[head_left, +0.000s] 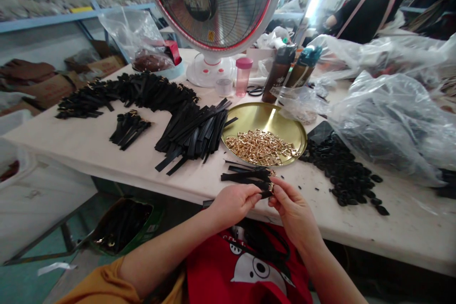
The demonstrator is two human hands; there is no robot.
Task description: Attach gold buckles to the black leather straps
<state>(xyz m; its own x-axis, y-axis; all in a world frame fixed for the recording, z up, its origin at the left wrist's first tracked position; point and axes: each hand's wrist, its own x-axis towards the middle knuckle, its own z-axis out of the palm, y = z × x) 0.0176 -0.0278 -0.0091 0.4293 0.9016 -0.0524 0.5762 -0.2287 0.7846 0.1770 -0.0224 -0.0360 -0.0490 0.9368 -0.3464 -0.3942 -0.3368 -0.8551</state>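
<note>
Close to the table's front edge, my left hand (pixel 235 202) pinches a short black strap (pixel 265 194). My right hand (pixel 290 202) has its thumb and fingertips closed on a small gold buckle (pixel 271 186) at the strap's end. The fingers partly hide how strap and buckle join. Just beyond my hands lie several black straps (pixel 245 175) with gold pieces at their right ends. A round gold tray (pixel 249 116) behind them bears a heap of gold buckles (pixel 261 147). Flat black strips (pixel 195 130) are piled left of the tray, and small black loops (pixel 347 175) to its right.
Bundled straps with gold ends (pixel 142 88) cover the back left; a smaller bunch (pixel 128 129) lies before them. A fan heater (pixel 210 4), pink cup (pixel 242 76) and dark bottle (pixel 280 73) stand behind. Clear plastic bags (pixel 388 123) fill the right. Another person (pixel 370 9) is at back right.
</note>
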